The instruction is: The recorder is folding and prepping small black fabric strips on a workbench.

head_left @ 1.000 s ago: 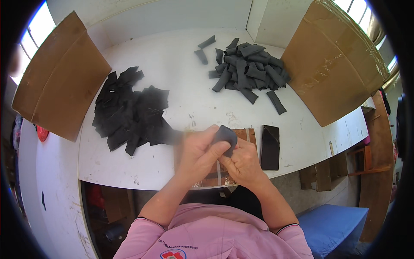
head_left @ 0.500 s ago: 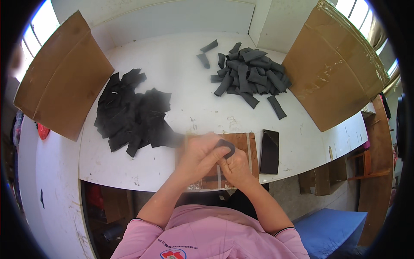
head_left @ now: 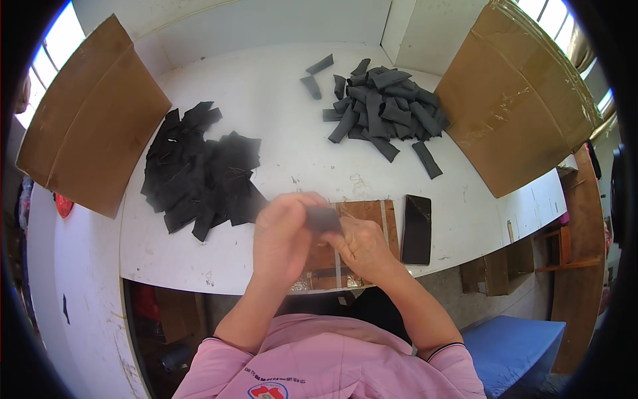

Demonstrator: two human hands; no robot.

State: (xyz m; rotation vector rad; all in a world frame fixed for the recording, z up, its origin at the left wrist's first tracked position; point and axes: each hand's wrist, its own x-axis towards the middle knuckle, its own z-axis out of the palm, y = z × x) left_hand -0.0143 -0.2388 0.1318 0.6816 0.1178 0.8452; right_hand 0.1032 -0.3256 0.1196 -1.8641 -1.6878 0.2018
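Note:
A small dark grey fabric piece (head_left: 323, 219) is held up between my two hands, over a brown taped cardboard piece (head_left: 382, 214) at the table's front edge. My left hand (head_left: 282, 233), smeared a little by motion, grips its left end with bent fingers. At its lower right, my right hand (head_left: 362, 246) pinches it between thumb and fingers. To the left lies a loose heap of flat black fabric pieces (head_left: 199, 176), whose near corner reaches my left hand. Farther off at the right is a pile of dark grey tube-shaped fabric pieces (head_left: 382, 110).
A dark phone (head_left: 417, 229) lies right of the cardboard piece. Tall cardboard panels stand at the left (head_left: 90, 120) and right (head_left: 518, 100) of the white table (head_left: 286, 146). A blue covered surface (head_left: 512, 356) is at my lower right.
My left hand has shifted left and turned upward. The fabric piece, curled into a loop before, now shows a flatter face between my hands. Both piles look the same.

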